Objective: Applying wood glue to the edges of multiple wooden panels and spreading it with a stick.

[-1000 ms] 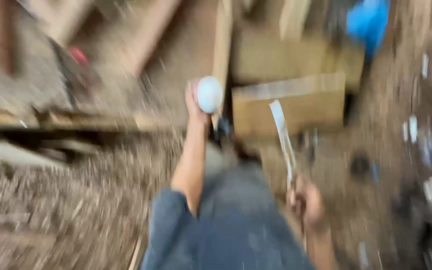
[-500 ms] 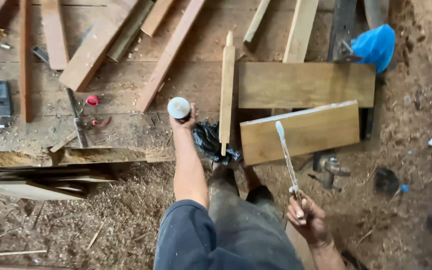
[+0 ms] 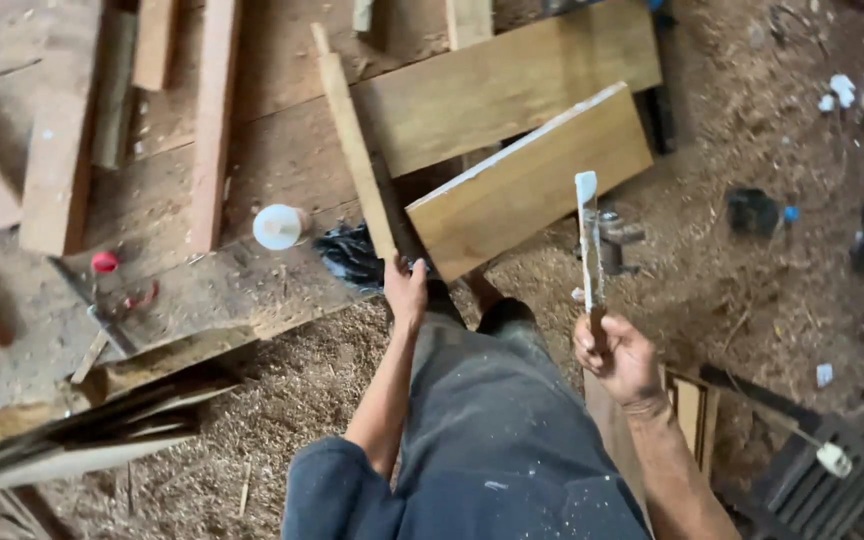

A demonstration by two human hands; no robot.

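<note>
We found the left hand (image 3: 407,290) closed around the near end of a narrow slat (image 3: 354,150), which ran away from that grip across the bench (image 3: 252,290). A white-capped bottle (image 3: 279,226) lay on the bench to the left of that grip, well apart; a black bag (image 3: 350,255) sat just beside it. The right hand (image 3: 617,355) was fisted on a thin stick (image 3: 588,235) with a white-smeared tip, pointing up from the grip. A board (image 3: 532,180) lay between and beyond both grips.
</note>
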